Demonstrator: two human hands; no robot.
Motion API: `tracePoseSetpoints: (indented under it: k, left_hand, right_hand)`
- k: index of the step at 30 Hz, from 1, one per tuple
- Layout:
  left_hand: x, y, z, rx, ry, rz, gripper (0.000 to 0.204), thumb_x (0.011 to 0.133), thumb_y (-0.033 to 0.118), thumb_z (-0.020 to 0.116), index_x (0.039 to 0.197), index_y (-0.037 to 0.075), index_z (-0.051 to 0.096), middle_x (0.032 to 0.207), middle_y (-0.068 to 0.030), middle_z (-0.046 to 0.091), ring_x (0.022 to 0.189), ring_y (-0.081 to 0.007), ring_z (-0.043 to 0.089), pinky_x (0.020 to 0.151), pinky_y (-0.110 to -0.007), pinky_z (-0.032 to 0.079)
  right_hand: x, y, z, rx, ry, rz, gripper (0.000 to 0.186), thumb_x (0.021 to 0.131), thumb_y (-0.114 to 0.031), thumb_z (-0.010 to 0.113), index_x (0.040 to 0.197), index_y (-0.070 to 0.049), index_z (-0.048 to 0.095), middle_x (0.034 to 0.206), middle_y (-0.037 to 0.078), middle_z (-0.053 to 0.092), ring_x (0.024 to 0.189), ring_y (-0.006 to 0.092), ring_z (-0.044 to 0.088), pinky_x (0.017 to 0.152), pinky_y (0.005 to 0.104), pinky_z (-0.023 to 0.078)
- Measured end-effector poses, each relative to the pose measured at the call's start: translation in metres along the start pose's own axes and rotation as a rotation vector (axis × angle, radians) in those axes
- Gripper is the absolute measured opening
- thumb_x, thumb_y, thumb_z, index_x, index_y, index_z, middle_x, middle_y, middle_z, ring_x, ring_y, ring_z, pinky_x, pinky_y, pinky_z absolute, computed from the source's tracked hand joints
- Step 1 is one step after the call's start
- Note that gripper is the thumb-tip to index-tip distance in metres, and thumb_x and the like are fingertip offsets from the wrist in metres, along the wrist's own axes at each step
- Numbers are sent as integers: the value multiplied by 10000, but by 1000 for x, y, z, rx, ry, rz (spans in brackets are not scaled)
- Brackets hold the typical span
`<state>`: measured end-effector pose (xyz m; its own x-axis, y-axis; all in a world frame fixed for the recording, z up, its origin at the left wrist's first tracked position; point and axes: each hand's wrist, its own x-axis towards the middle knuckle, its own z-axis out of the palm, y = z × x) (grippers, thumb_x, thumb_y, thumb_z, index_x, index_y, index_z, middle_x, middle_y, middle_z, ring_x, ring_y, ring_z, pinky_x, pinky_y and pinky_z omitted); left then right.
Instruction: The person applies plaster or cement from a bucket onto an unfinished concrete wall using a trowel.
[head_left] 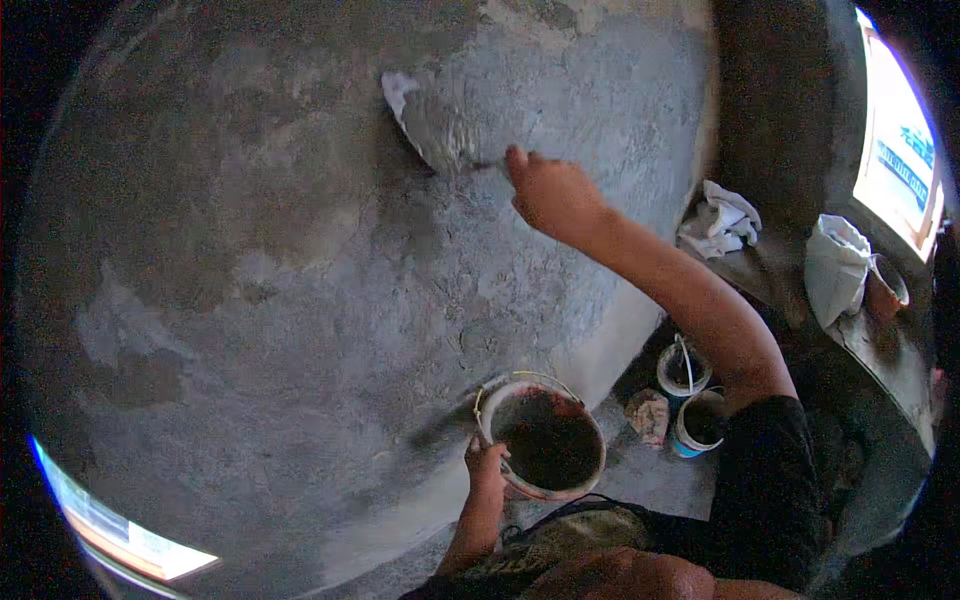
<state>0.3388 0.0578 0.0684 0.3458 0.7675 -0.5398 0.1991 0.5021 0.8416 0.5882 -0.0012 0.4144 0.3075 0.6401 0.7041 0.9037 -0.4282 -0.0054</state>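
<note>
My right hand (555, 195) grips the handle of a metal trowel (440, 130) held against the rough grey plastered wall (250, 220) in the upper middle. Pale wet material shows along the blade's left edge. My left hand (483, 462) holds the rim or side of a white bucket (495, 420) low in the middle, with dark material (547, 447) inside and a thin handle arched over its top.
Two smaller buckets (700, 425) and a crumpled bag (647, 418) stand below my right arm. At right, white cloth (722, 222), a white sack (835, 265) and a brown container (890, 290) rest on a ledge below a bright window (890, 120). Another window (120, 520) shows at lower left.
</note>
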Motion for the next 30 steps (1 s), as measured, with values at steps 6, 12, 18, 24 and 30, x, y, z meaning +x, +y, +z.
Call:
tracePoseSetpoints:
  k: [6, 12, 18, 24, 30]
  left_hand:
    - [33, -47, -6, -196, -43, 132, 555, 551, -55, 559, 1102, 18, 541, 785, -61, 501, 669, -205, 476, 525, -334, 379]
    - [1, -33, 7, -131, 8, 94, 527, 588, -47, 562, 1111, 19, 542, 784, -71, 506, 646, -186, 477, 479, -342, 359]
    - [-1, -29, -8, -49, -18, 132, 516, 618, -27, 587, 1130, 18, 538, 697, -74, 529, 518, -192, 479, 425, -345, 340]
    - [-7, -31, -2, -57, -66, 151, 528, 638, -7, 593, 1161, 27, 534, 640, -77, 544, 470, -172, 474, 387, -319, 349]
    - [37, -67, -5, 38, -98, 197, 524, 614, 2, 595, 1131, 80, 589, 578, -38, 513, 396, -143, 422, 348, -295, 337]
  right_hand:
    - [26, 61, -27, -6, 205, 19, 344, 801, -185, 569, 1042, 22, 435, 792, 235, 608, 714, 402, 617, 596, 497, 501]
    - [74, 46, 13, -18, 251, 54, 223, 848, -87, 434, 1044, 18, 420, 779, 220, 595, 673, 380, 615, 567, 472, 502]
    - [-39, 12, 26, -39, -46, -236, 318, 812, -113, 516, 1104, -16, 434, 881, 170, 588, 709, 316, 630, 578, 420, 518]
    - [-313, 175, 134, 296, -102, 474, 276, 754, -130, 586, 1017, -55, 548, 873, 210, 589, 755, 418, 560, 643, 469, 458]
    - [-599, 252, 235, 359, -377, 987, 332, 820, -183, 554, 1081, 23, 561, 875, 182, 600, 741, 321, 564, 674, 403, 450]
